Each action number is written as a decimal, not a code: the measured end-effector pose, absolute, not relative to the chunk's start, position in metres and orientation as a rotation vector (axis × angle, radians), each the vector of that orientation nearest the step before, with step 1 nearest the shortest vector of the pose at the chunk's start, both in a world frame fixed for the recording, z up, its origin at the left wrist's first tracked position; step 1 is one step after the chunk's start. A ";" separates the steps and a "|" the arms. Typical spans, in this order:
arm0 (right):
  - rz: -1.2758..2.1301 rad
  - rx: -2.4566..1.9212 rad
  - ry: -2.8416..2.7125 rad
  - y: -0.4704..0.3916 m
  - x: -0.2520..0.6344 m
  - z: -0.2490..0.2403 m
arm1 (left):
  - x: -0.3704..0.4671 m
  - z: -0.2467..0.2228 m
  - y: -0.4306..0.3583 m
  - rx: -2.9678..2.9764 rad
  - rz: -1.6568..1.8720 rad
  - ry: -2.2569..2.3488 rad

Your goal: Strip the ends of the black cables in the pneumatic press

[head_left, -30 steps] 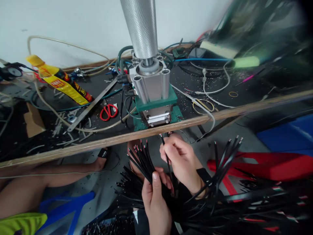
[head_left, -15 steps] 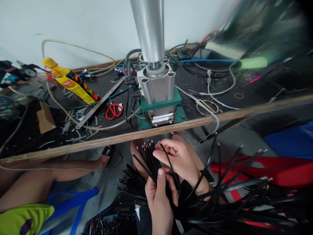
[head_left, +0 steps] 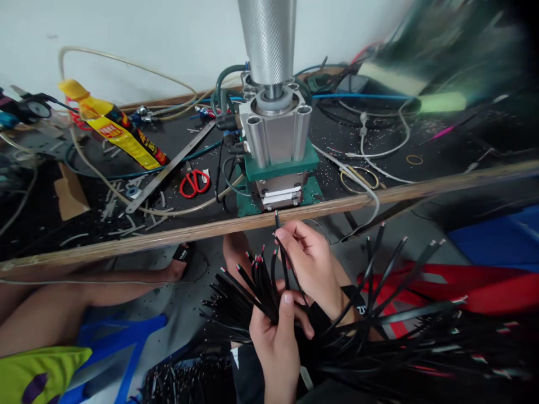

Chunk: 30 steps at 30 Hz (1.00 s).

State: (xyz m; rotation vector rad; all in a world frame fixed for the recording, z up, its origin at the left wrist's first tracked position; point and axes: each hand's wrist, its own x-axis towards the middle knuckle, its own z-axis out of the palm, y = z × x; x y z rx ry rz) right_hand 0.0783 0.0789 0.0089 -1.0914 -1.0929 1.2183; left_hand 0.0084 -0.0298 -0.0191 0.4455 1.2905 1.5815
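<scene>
Black cables (head_left: 263, 283) with red, white and green wire tips stand in a bundle below the table edge. My left hand (head_left: 275, 342) is wrapped round this bundle, its thumb pointing up. Just above and to the right, my right hand (head_left: 309, 264) pinches one black cable between thumb and fingers, its tip raised near the front edge of the bench. Straight above the hands is a metal press (head_left: 280, 134) on a green base. More black cables fan out on both sides of my hands.
On the black bench (head_left: 357, 191) lie red-handled scissors (head_left: 195, 183), a steel ruler (head_left: 170, 168), a yellow bottle (head_left: 115, 129), hoses and cable scraps. Another person's bare leg (head_left: 105, 289) and a blue stool (head_left: 135, 353) are at the left. Red material (head_left: 471, 286) lies at the right.
My right hand has moved up slightly, and a cable tip now stands higher, near the bench edge. My left hand still grips the bundle. The view has shifted a little.
</scene>
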 end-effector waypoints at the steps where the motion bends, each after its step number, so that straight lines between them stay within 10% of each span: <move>1: 1.215 -1.098 -1.073 0.080 0.077 0.008 | 0.009 -0.019 -0.030 0.458 1.598 1.307; 30: 1.159 -1.085 -0.996 0.120 0.066 0.013 | -0.018 0.010 0.003 1.133 1.143 0.971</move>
